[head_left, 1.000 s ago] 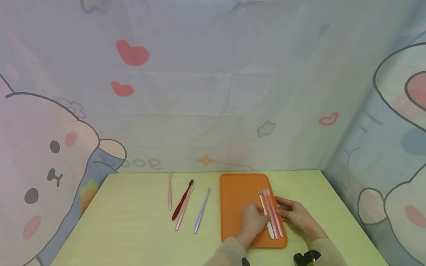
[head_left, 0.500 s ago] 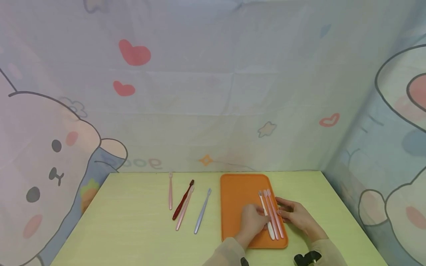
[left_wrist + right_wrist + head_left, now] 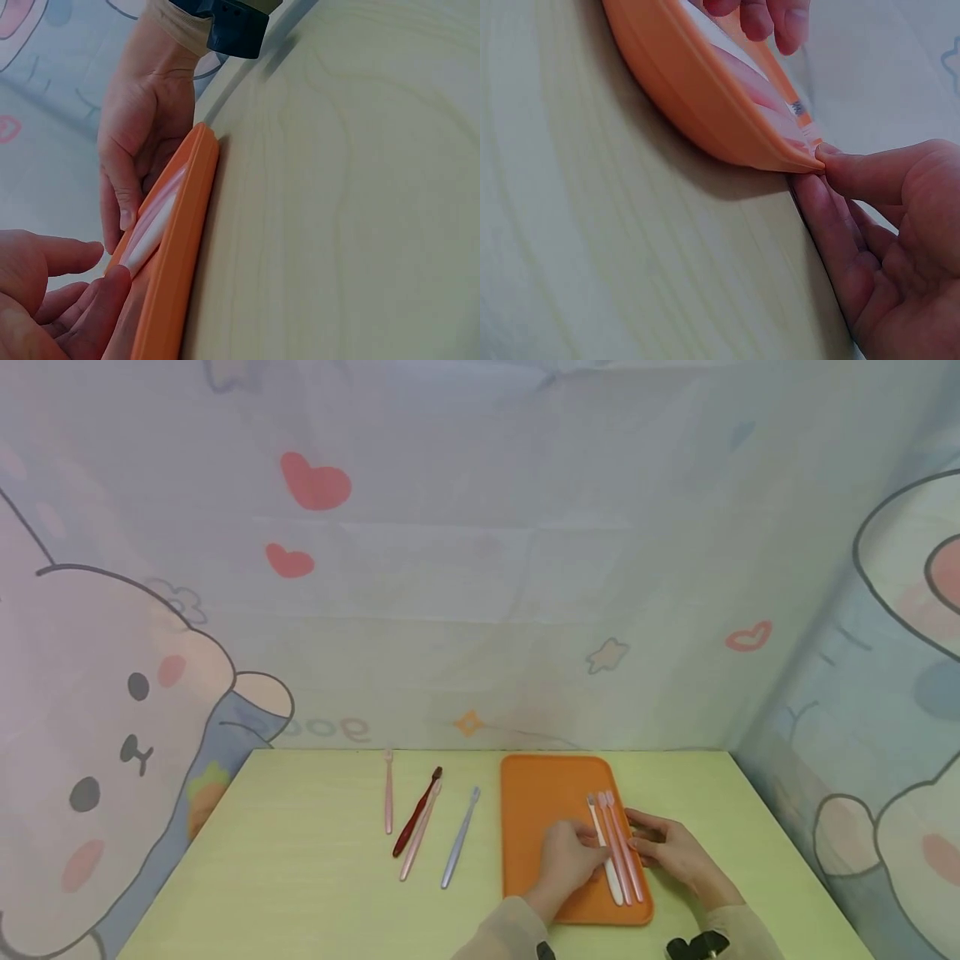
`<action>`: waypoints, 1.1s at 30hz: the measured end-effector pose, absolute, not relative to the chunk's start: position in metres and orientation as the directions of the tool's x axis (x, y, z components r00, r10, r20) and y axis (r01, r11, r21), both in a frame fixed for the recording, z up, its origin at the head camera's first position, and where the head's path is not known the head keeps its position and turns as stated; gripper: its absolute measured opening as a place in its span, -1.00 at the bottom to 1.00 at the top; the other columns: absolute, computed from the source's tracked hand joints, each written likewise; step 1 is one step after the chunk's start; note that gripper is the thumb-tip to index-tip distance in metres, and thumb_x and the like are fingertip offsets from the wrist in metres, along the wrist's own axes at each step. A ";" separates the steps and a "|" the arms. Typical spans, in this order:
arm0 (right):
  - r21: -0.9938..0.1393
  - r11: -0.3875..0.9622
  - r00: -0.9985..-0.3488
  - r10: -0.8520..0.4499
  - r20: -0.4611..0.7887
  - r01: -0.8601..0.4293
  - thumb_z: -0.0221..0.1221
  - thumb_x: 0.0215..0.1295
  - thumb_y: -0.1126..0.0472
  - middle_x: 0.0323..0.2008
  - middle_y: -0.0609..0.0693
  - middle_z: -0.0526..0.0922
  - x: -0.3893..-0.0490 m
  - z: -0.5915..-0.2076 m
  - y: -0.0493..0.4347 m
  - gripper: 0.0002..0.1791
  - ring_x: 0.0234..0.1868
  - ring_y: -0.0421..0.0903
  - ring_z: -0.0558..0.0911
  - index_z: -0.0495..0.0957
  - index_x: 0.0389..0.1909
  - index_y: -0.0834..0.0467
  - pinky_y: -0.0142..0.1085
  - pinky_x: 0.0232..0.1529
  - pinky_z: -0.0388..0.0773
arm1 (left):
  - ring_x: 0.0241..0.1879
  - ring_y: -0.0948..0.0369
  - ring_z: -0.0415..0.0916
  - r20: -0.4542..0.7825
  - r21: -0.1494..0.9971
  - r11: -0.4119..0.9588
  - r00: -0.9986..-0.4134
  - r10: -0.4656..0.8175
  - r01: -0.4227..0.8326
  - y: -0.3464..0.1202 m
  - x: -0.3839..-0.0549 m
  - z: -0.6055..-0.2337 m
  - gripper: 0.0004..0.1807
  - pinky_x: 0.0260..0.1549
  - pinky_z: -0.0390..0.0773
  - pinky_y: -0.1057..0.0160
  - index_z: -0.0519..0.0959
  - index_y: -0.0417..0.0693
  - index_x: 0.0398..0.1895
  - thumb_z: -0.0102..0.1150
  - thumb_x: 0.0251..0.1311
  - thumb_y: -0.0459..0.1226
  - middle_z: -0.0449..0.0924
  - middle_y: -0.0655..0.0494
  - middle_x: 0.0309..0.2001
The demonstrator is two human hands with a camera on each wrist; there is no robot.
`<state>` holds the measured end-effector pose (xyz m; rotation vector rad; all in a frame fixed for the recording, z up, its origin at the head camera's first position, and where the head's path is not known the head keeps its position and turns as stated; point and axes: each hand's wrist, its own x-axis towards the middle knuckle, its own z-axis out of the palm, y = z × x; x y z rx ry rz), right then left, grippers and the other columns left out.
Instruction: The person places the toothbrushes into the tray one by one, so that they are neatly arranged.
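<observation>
Three toothbrushes lie side by side along the right of an orange tray [image 3: 536, 793]: a white toothbrush [image 3: 616, 889] and two pink ones. My left hand [image 3: 567, 862] is over the tray, a fingertip touching the white toothbrush [image 3: 155, 232]; its fingers look loosely bent in the left wrist view, not wrapped round the brush. At the tray's right edge my right hand [image 3: 678, 852] pinches the rim, thumb on top and fingers beneath, as the right wrist view shows. The tray's rim [image 3: 705, 120] casts a shadow on the table there.
Left of the tray on the pale yellow table [image 3: 315, 893] lie a bluish toothbrush [image 3: 459, 839], a dark red toothbrush [image 3: 415, 818] close beside a pink toothbrush [image 3: 417, 845], and another pink toothbrush [image 3: 388, 797]. A cartoon-printed curtain [image 3: 480, 568] closes off the back and sides.
The head view has shifted slightly, so everything sits a little further right and lower. Both hands keep their places at the tray.
</observation>
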<state>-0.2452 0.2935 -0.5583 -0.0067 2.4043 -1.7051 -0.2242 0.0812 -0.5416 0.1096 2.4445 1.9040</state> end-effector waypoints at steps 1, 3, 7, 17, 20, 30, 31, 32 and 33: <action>-0.935 0.338 -0.981 -0.114 -0.154 0.107 0.29 0.49 0.34 0.28 0.33 0.59 -0.245 -0.559 0.294 -0.32 0.09 -0.01 0.66 0.33 0.55 0.37 -0.25 -0.13 0.76 | -0.67 0.23 0.64 0.018 0.970 0.239 -0.996 0.084 0.037 0.080 -0.224 -0.541 -0.80 -0.68 0.63 0.34 0.73 -0.30 -0.21 0.56 0.12 -0.48 0.64 0.17 -0.50; -0.935 0.339 -0.982 -0.114 -0.153 0.107 0.29 0.50 0.34 0.30 0.34 0.58 -0.246 -0.559 0.295 -0.32 0.09 -0.01 0.66 0.32 0.56 0.37 -0.24 -0.13 0.76 | -0.65 0.23 0.64 0.034 0.972 0.229 -0.995 0.090 0.054 0.076 -0.225 -0.541 -0.80 -0.66 0.64 0.33 0.73 -0.32 -0.21 0.55 0.11 -0.48 0.65 0.16 -0.47; -0.935 0.340 -0.981 -0.121 -0.152 0.103 0.29 0.51 0.33 0.34 0.36 0.54 -0.246 -0.560 0.298 -0.31 0.11 -0.01 0.65 0.30 0.57 0.37 -0.23 -0.12 0.76 | -0.62 0.25 0.64 0.073 0.974 0.207 -0.991 0.116 0.096 0.068 -0.227 -0.540 -0.80 -0.61 0.66 0.33 0.74 -0.35 -0.19 0.51 0.10 -0.51 0.65 0.15 -0.46; -0.939 0.332 -0.979 -0.144 -0.146 0.092 0.30 0.51 0.30 0.26 0.31 0.60 -0.247 -0.560 0.299 -0.29 0.06 -0.06 0.65 0.28 0.57 0.40 -0.23 -0.12 0.76 | -0.53 0.19 0.67 0.083 0.988 0.118 -0.986 0.146 0.101 0.026 -0.235 -0.533 -0.74 -0.53 0.72 0.26 0.73 -0.41 -0.05 0.47 0.20 -0.48 0.66 0.09 -0.40; -0.937 0.337 -0.978 -0.143 -0.150 0.094 0.30 0.51 0.30 0.20 0.27 0.64 -0.248 -0.561 0.297 -0.29 0.04 -0.07 0.66 0.28 0.57 0.40 -0.24 -0.13 0.76 | -0.52 0.16 0.68 0.083 0.986 0.132 -0.988 0.133 0.101 0.006 -0.237 -0.531 -0.73 -0.53 0.73 0.23 0.73 -0.39 -0.04 0.49 0.21 -0.45 0.68 0.08 -0.38; -0.937 0.337 -0.980 -0.132 -0.147 0.095 0.28 0.51 0.32 0.28 0.34 0.59 -0.247 -0.563 0.297 -0.30 0.09 -0.01 0.66 0.29 0.56 0.40 -0.23 -0.12 0.76 | -0.38 -0.16 0.77 0.101 0.979 0.166 -0.989 0.112 0.119 -0.055 -0.244 -0.521 -0.72 -0.37 0.81 0.00 0.74 -0.39 0.01 0.44 0.29 -0.40 0.70 -0.04 -0.28; -0.936 0.338 -0.981 -0.130 -0.147 0.095 0.29 0.51 0.32 0.30 0.35 0.58 -0.247 -0.563 0.296 -0.31 0.09 -0.02 0.66 0.29 0.56 0.40 -0.23 -0.12 0.76 | -0.38 -0.16 0.77 0.109 0.977 0.173 -0.987 0.115 0.128 -0.060 -0.245 -0.521 -0.73 -0.37 0.81 0.03 0.74 -0.38 0.01 0.43 0.30 -0.39 0.70 -0.04 -0.28; -0.936 0.339 -0.981 -0.129 -0.146 0.095 0.29 0.51 0.32 0.31 0.35 0.56 -0.247 -0.562 0.295 -0.31 0.09 -0.02 0.66 0.30 0.56 0.40 -0.23 -0.12 0.76 | -0.38 -0.15 0.77 0.111 0.976 0.175 -0.987 0.118 0.131 -0.066 -0.245 -0.520 -0.73 -0.37 0.81 0.05 0.74 -0.38 0.02 0.42 0.32 -0.38 0.70 -0.05 -0.27; -0.936 0.338 -0.981 -0.126 -0.146 0.096 0.29 0.50 0.33 0.32 0.36 0.56 -0.247 -0.562 0.294 -0.31 0.09 -0.02 0.66 0.31 0.56 0.40 -0.23 -0.12 0.76 | -0.37 -0.15 0.77 0.114 0.975 0.178 -0.986 0.122 0.135 -0.072 -0.246 -0.520 -0.73 -0.36 0.81 0.07 0.73 -0.39 0.02 0.40 0.33 -0.38 0.69 -0.06 -0.26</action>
